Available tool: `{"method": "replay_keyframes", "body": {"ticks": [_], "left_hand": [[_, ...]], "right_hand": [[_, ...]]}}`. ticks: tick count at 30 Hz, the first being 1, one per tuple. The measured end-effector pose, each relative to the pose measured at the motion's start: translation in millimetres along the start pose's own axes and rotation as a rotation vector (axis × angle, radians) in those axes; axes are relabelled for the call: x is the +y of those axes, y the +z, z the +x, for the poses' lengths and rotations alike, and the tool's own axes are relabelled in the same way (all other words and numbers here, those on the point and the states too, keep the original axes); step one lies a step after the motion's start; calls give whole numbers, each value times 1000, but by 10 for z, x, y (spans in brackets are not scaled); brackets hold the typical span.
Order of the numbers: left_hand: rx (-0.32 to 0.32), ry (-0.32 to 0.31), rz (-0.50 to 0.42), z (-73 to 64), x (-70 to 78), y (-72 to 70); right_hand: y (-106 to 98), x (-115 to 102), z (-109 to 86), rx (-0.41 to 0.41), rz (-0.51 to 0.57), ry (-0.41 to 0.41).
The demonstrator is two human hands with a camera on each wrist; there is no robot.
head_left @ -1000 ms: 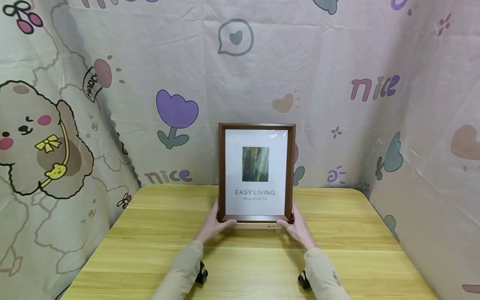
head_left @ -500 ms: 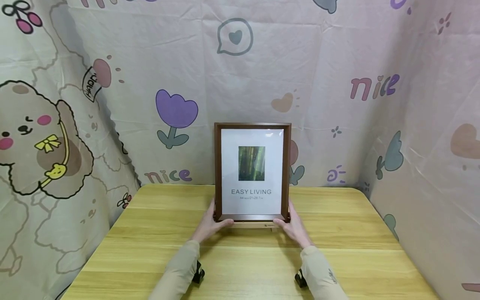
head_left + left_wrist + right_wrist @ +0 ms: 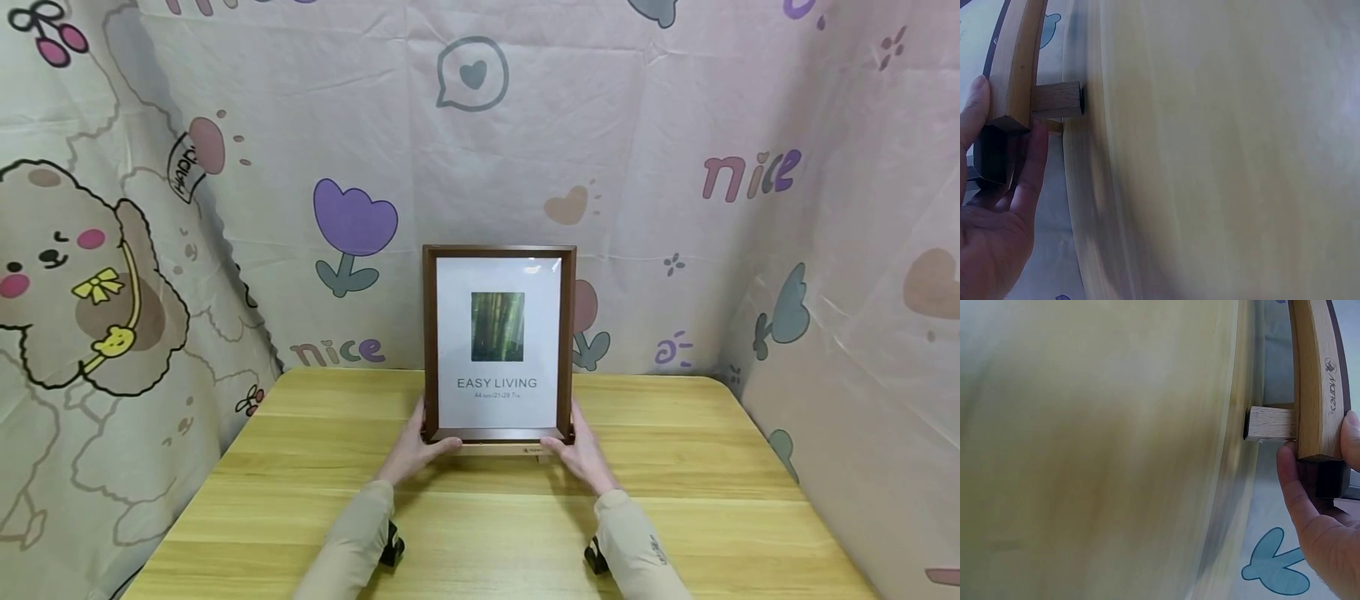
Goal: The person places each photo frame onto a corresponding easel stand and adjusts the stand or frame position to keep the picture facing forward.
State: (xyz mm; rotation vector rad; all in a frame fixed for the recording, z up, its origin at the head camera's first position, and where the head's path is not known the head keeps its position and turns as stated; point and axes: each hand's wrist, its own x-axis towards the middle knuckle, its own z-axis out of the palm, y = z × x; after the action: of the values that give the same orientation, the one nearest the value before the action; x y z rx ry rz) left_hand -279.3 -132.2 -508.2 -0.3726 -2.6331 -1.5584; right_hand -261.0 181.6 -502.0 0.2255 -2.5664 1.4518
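Note:
A brown picture frame (image 3: 431,333) stands upright near the middle of the table, with a small bamboo picture and the words EASY LIVING behind its glazing. It rests on the pale wooden ledge of a small easel (image 3: 495,450); most of the easel is hidden behind it. My left hand (image 3: 408,450) grips the lower left corner, thumb in front and fingers behind and below. At the lower right corner, my right hand (image 3: 587,454) holds on the same way. The wrist views show the ledge (image 3: 1310,381) between thumb and fingers, and a short wooden leg (image 3: 1058,100) beneath.
The wood-grain table (image 3: 315,467) has rounded far corners. A printed cloth (image 3: 480,167) hangs behind it and along both sides. Black wrist devices (image 3: 392,546) sit under both sleeves.
The picture frame, easel and both hands have shifted a little to the left together. The hold at both lower corners looks the same.

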Motion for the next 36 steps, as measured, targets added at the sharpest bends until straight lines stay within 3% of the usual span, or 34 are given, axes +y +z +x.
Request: {"method": "replay_keyframes", "body": {"ticks": [13, 36], "left_hand": [[-2, 7, -11, -3, 8, -19], [0, 3, 9, 12, 45, 29]], "right_hand": [[12, 21, 19, -8, 0, -12], [-29, 50, 29, -40, 10, 36]]}}
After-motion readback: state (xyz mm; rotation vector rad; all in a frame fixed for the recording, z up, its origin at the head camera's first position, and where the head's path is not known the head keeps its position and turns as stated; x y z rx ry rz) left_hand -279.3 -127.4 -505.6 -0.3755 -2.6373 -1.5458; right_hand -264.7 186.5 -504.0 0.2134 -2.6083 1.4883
